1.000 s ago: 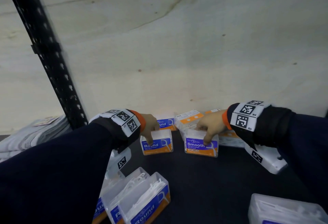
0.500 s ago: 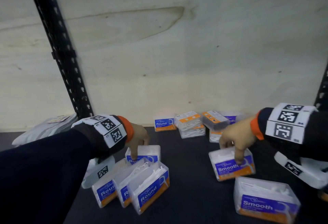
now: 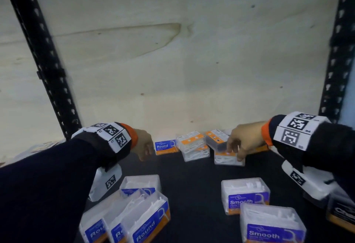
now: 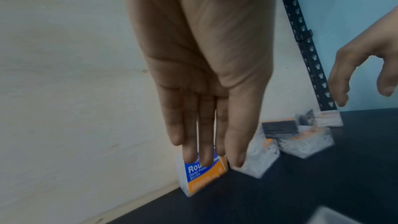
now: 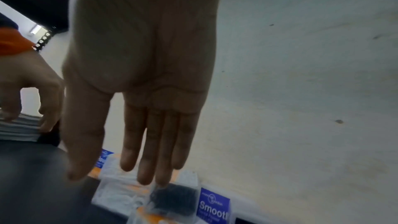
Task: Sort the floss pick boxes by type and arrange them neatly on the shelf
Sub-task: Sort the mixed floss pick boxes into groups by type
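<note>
My left hand [image 3: 145,153] is open, its fingers straight [image 4: 205,155], just in front of a blue-and-orange "Round" box [image 3: 165,146] [image 4: 202,175] standing against the back wall. My right hand [image 3: 233,151] [image 5: 133,171] is also open and holds nothing. It hovers over a box with dark contents [image 3: 216,139] [image 5: 175,199] that lies on a clear box [image 3: 228,159]. Beside these sits another tumbled clear box [image 3: 193,147]. Several "Round" boxes [image 3: 146,221] stand at the front left. Two "Smooth" boxes [image 3: 245,196] [image 3: 272,225] stand at the front right.
The dark shelf surface [image 3: 192,181] ends at a plywood back wall [image 3: 172,69]. Black perforated uprights [image 3: 44,65] [image 3: 338,50] stand at both sides. A grey folded stack [image 5: 19,129] lies far left. A dark-labelled box [image 3: 342,214] sits at the right edge.
Both hands let go of the "Round" and "Smooth" boxes they set down in front. They have moved back, empty, to the pile by the wall.
</note>
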